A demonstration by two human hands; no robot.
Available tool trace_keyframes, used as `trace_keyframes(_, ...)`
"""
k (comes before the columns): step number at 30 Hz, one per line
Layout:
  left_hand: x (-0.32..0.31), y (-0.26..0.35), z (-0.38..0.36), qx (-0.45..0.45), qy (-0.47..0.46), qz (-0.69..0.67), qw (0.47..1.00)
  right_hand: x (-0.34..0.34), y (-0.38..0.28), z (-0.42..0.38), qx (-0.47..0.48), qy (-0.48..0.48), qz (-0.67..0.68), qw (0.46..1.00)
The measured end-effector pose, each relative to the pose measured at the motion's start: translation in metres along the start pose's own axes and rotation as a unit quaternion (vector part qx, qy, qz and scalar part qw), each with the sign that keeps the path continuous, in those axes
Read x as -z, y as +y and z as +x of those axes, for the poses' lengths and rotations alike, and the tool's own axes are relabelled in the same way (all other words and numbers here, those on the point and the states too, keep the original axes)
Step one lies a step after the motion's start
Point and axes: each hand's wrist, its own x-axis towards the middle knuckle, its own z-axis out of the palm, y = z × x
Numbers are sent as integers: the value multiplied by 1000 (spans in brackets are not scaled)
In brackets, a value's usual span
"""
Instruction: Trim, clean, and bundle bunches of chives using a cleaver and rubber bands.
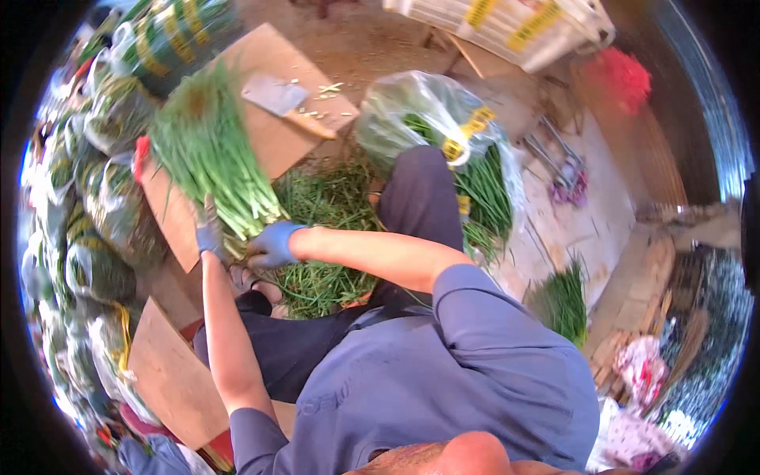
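Note:
A large bunch of chives (210,146) lies fanned across a wooden board (273,59), its pale stalk ends toward me. My left hand (210,237), in a grey-blue glove, grips the bunch at its left side near those ends, with one finger along the stalks. My right hand (273,244), gloved in blue, is closed at the right of the stalk ends; its fingertips are partly hidden. Beyond the bunch, a cleaver (275,95) with a wooden handle rests on the board among cut stalk bits.
Loose green trimmings (328,273) heap on the floor below the board. A clear plastic bag (388,99) of greens stands by my knee, and another bundle of greens (566,305) lies to the right. Packed bags (99,269) line the left. A white crate (507,24) is at the back.

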Motion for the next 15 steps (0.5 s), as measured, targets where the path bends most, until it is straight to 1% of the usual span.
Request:
trace_keyframes(1, -3, 8, -4, -8, 19, 82, 996, 16, -25, -9, -50, -103, -13, 993)
trace_keyframes(2, -2, 15, -11, -16, 41, 163, 986, 8, -24, -21, 11, -109, 28, 994)
trace_keyframes(3, -1, 19, -13, -18, 26, 171, 985, 20, -38, -42, 16, -135, 2, 991)
trace_keyframes(4, -1, 24, -18, -42, -6, 146, 988, 42, -56, -69, 24, -161, -23, 986)
trace_keyframes(5, 11, -12, 4, -56, -21, 132, 989, 64, -71, -103, 31, -99, 40, 994)
trace_keyframes(6, 30, -44, 29, -77, -14, 118, 990, 83, -77, -137, 40, -38, 105, 993)
trace_keyframes(7, 47, -72, 52, -99, -8, 104, 990, 100, -67, -170, 54, 88, 98, 990)
trace_keyframes(8, 40, -40, 29, -175, 90, 258, 946, 109, -45, -206, 18, 244, 163, 956)
trace_keyframes(9, 32, -2, 4, -214, 212, 404, 864, 121, -15, -247, -40, 350, 144, 925)
trace_keyframes(10, 13, 47, -25, -257, 199, 335, 884, 133, 16, -288, -162, 421, 173, 875)
trace_keyframes(11, -6, 98, -56, -300, 180, 264, 899, 144, 47, -329, -270, 487, 217, 801)
trace_keyframes(12, -26, 150, -87, -340, 156, 196, 907, 148, 74, -370, -374, 516, -13, 771)
trace_keyframes(13, -52, 185, -110, -340, 54, 118, 931, 130, 136, -416, -402, 506, -91, 758)
trace_keyframes(14, -78, 220, -133, -320, -45, 38, 945, 118, 157, -445, -466, 456, -84, 754)
trace_keyframes(15, -112, 259, -163, -320, -145, 101, 931, 97, 184, -463, -496, 436, -132, 739)
